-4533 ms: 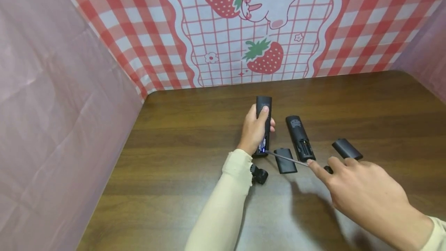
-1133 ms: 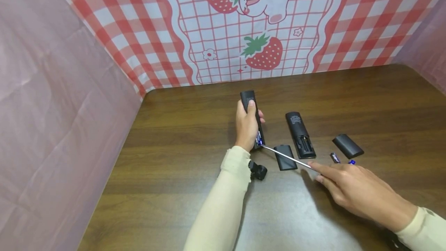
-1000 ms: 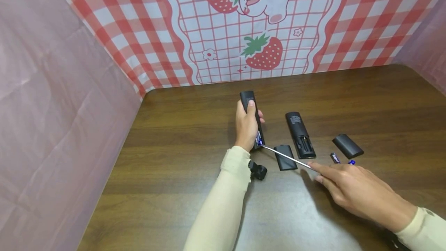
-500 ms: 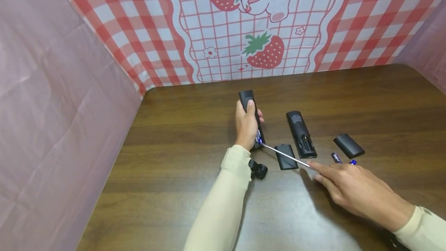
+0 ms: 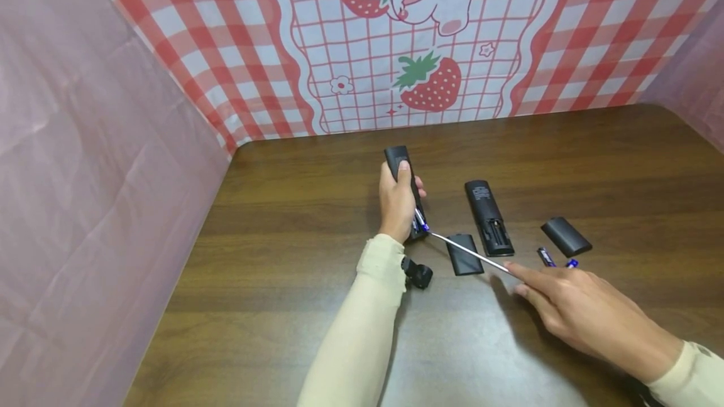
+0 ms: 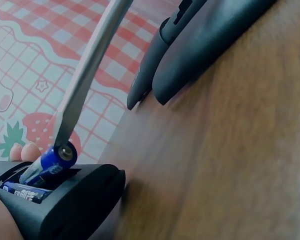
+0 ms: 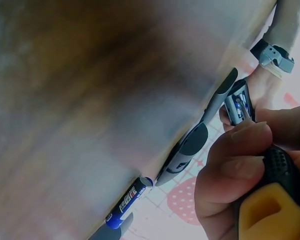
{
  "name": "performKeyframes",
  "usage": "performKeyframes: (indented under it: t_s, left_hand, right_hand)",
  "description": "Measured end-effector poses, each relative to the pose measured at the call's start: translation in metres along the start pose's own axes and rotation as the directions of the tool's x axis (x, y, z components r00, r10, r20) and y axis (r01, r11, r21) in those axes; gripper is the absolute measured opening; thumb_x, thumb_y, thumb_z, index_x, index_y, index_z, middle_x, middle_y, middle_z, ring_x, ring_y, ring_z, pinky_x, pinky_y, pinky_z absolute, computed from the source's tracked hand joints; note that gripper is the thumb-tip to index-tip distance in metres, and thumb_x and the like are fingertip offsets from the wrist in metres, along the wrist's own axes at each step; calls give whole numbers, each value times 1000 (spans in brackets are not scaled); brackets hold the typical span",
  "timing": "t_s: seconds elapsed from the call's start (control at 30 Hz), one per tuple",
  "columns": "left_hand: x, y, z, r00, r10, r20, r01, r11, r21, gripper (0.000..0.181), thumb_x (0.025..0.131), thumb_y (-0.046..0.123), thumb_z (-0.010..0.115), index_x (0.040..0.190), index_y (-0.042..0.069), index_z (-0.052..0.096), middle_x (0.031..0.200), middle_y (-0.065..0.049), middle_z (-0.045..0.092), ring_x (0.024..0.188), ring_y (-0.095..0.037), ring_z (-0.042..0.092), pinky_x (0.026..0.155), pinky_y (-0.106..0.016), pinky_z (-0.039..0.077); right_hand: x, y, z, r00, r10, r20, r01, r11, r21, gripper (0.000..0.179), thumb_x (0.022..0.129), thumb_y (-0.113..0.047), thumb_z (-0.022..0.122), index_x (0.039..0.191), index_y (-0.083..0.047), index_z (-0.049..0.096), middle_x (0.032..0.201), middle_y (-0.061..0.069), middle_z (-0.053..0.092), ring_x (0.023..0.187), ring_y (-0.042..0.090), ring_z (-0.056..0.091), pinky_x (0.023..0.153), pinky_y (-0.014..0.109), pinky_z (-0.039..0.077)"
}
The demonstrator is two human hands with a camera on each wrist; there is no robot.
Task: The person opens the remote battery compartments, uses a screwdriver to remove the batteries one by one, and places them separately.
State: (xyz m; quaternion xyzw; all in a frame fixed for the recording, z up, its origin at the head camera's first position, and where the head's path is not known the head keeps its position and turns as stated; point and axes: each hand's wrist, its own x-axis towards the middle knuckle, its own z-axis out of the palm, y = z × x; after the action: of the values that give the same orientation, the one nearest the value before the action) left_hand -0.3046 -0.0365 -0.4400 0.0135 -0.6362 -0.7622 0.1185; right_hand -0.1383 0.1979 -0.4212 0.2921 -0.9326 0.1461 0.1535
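My left hand (image 5: 397, 203) grips a black remote control (image 5: 398, 154), thumb along its back, battery compartment uncovered. My right hand (image 5: 594, 316) holds a flat-bladed screwdriver (image 5: 466, 250); the right wrist view shows its yellow-and-black handle (image 7: 270, 215). In the left wrist view, the blade tip touches the end of a blue-and-white battery (image 6: 50, 162), which tilts up out of the compartment. A second battery (image 6: 27, 191) lies flat beside it in the remote. My left palm hides part of the remote.
Another remote (image 5: 481, 200) lies face down, its compartment uncovered. One black battery cover (image 5: 466, 262) sits under the screwdriver shaft, another cover (image 5: 565, 235) farther right. Two loose batteries, one (image 5: 545, 257) beside the other (image 5: 572, 263), lie beyond my right hand. A patterned cloth (image 5: 362, 105) hangs behind the table.
One battery's end has risen out of the held remote, with the screwdriver tip at it. The left hand and remote have shifted slightly left. Loose batteries, mostly hidden earlier, now show.
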Motion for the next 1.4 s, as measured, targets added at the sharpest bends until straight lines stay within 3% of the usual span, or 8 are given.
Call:
performKeyframes:
  t_s: [0.23, 0.43, 0.8, 1.4]
  left_hand:
    - [0, 4, 4, 1000, 5, 16, -5, 1000, -1, 18, 108, 27, 43, 109, 11, 51, 73, -2, 59, 59, -15, 60, 62, -34, 55]
    - [-1, 3, 6, 1000, 1, 12, 0, 1000, -15, 21, 109, 28, 42, 113, 10, 51, 75, -4, 59, 60, -18, 60, 66, -38, 56]
    - [1, 2, 6, 1000, 24, 3, -24, 998, -56, 21, 109, 26, 42, 109, 6, 50, 73, -4, 60, 58, -17, 63, 74, -52, 57]
    - [-1, -3, 4, 1000, 7, 11, -6, 997, -82, 23, 109, 27, 41, 114, 6, 50, 75, -7, 62, 61, -17, 64, 73, -47, 58]
  right_hand:
    - [-3, 1, -3, 1000, 30, 3, -30, 999, -25, 39, 85, -17, 78, 124, -14, 72, 92, 0, 74, 66, 4, 57, 56, 42, 52]
    - [-3, 1, -5, 995, 88, 47, -87, 996, -25, 36, 87, -19, 77, 123, -15, 72, 91, 0, 74, 65, 5, 55, 56, 43, 51]
    - [-1, 6, -10, 998, 63, 5, -63, 996, -57, 39, 84, -18, 79, 122, -16, 72, 84, 0, 71, 65, 11, 60, 55, 46, 51]
    - [-1, 8, -13, 996, 83, 27, -80, 994, -77, 38, 84, -19, 79, 122, -17, 73, 87, -3, 73, 64, 11, 61, 52, 48, 50]
